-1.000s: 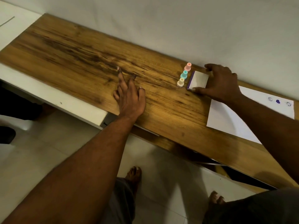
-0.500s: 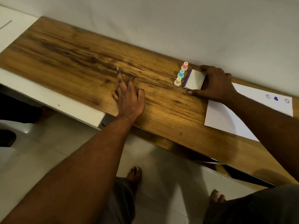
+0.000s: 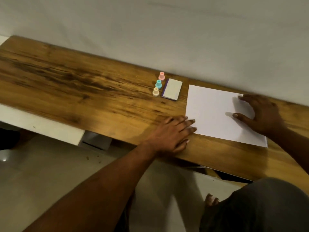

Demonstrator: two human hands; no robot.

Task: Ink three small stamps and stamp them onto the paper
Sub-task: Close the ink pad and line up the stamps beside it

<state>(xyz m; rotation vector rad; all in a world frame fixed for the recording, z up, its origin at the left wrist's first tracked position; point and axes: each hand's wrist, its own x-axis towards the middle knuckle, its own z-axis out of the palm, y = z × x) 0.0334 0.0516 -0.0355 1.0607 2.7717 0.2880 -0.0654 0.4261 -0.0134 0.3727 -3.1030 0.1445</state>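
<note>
Three small stamps stand in a row on the wooden table (image 3: pixel 83 91): a pink stamp (image 3: pixel 161 76) farthest, a teal stamp (image 3: pixel 158 84), and a cream stamp (image 3: pixel 155 92) nearest. Right beside them lies the closed white ink pad (image 3: pixel 172 89) with a purple edge. A white paper (image 3: pixel 214 113) lies to the right. My left hand (image 3: pixel 172 133) rests flat with fingertips on the paper's near left corner. My right hand (image 3: pixel 260 113) is spread flat on the paper's right part, covering its far right corner. Neither hand holds anything.
A grey wall (image 3: pixel 167 30) runs along the table's far edge. A white ledge (image 3: pixel 41 124) sits below the table's near left edge. Tiled floor and my feet (image 3: pixel 211 200) show underneath.
My right hand let go of the ink pad and moved right onto the paper. My left hand slid right to the paper's corner. The stamped marks are now hidden under my right hand.
</note>
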